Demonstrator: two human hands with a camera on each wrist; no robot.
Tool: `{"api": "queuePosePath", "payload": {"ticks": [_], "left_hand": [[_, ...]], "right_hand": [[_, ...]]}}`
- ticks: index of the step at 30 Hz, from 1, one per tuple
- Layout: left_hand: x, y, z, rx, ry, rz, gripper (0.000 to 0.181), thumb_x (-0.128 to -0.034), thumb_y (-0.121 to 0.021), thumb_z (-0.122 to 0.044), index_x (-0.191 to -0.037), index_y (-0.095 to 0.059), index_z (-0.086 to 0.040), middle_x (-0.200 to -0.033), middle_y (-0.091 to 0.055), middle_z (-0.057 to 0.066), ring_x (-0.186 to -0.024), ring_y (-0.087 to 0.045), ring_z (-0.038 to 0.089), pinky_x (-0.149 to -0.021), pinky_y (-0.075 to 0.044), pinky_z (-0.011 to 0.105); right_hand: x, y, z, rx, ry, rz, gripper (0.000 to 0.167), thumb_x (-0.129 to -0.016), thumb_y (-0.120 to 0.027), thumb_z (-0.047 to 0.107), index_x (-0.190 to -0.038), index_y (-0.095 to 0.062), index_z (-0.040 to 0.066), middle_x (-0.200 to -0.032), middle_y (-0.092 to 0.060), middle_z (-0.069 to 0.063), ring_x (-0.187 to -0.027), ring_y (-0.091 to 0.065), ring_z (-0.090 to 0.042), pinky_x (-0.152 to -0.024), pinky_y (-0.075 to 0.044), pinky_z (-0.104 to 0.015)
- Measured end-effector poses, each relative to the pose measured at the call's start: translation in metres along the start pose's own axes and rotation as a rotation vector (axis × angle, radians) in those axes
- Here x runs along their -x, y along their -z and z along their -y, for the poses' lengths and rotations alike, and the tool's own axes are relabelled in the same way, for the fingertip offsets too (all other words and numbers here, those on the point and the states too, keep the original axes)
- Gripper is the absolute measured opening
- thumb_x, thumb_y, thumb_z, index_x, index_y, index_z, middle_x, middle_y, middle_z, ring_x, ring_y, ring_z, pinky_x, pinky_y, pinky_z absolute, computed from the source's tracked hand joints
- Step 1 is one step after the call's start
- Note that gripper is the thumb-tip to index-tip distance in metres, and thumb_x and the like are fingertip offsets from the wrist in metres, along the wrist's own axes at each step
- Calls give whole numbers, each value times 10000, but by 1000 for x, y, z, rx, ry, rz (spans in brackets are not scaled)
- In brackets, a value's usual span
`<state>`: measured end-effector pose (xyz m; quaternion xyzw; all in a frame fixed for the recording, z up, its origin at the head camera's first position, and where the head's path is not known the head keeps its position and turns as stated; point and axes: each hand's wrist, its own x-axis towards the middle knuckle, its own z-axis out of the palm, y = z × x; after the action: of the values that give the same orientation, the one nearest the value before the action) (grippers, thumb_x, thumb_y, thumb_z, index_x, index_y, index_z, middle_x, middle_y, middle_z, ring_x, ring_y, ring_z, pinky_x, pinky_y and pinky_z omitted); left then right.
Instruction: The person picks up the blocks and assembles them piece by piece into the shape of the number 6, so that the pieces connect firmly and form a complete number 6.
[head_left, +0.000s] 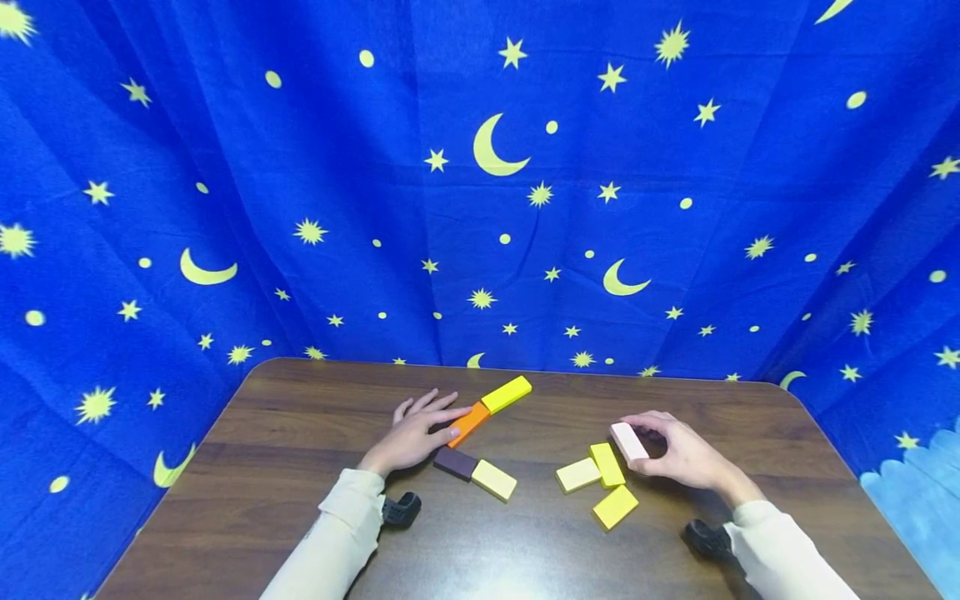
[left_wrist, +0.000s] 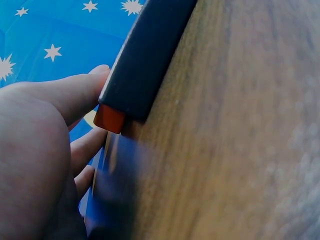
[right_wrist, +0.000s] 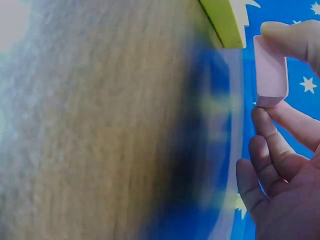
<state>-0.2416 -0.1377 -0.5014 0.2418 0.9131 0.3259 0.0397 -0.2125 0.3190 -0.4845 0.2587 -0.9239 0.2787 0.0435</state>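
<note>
My left hand (head_left: 411,435), its fingers spread and fairly straight, rests at the orange block (head_left: 472,424), with thumb and index finger touching it. A yellow block (head_left: 507,394) adjoins the orange one's far end. Close to its near end is a dark block (head_left: 454,463), followed by a cream block (head_left: 494,480). In the left wrist view the dark block (left_wrist: 147,60) hides most of the orange block (left_wrist: 109,119). My right hand (head_left: 684,454) pinches a pale pink block (head_left: 628,443) between thumb and fingers; the right wrist view shows the pink block (right_wrist: 271,72) gripped at its two ends.
Left of the pink block lie a yellow block (head_left: 607,465), a cream block (head_left: 578,475) touching it, and another yellow block (head_left: 616,507) nearer the front. The brown wooden table (head_left: 337,550) ends at a blue curtain (head_left: 420,208) with stars and moons.
</note>
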Motion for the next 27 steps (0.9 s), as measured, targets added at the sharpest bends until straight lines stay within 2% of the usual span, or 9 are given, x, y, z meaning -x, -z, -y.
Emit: {"api": "queuePosePath", "payload": {"ticks": [6, 13, 20, 27], "left_hand": [[1, 1, -1, 4, -6, -2, 420, -1021, -571, -406, -1419, -601, -278, -1568, -427, 51, -1509, -202, 365, -1129, -16, 658], [0, 0, 2, -3, -2, -1, 420, -1023, -569, -400, -1425, -595, -284, -1572, -422, 49, -1510, -202, 362, -1131, -21, 653], [1, 1, 0, 4, -3, 2, 417, -1022, -569, -402, -1421, -599, -283, -1569, -426, 56, -1508, -204, 370, -1130, -16, 658], [0, 0, 1, -2, 6, 0, 413, -1022, -575, -386, -1422, -598, -284, -1569, -425, 53, -1512, -200, 358, -1134, -16, 651]], "right_hand": [[3, 4, 9, -6, 72, -30, 595, -725, -871, 261, -1246, -670, 56, -1113, -659, 10, -959, -586, -140, -786, -500, -331], [1, 5, 26, -15, 148, -67, 589, -699, -861, 158, -1225, -662, -17, -1121, -673, -20, -968, -611, -154, -802, -524, -355], [1, 5, 41, -12, 204, -84, 595, -676, -847, 113, -1225, -650, -8, -1131, -665, -10, -974, -631, -168, -814, -535, -369], [2, 2, 53, -30, 236, -82, 617, -673, -864, 152, -1242, -652, 44, -1139, -653, 41, -981, -620, -136, -808, -530, -348]]}}
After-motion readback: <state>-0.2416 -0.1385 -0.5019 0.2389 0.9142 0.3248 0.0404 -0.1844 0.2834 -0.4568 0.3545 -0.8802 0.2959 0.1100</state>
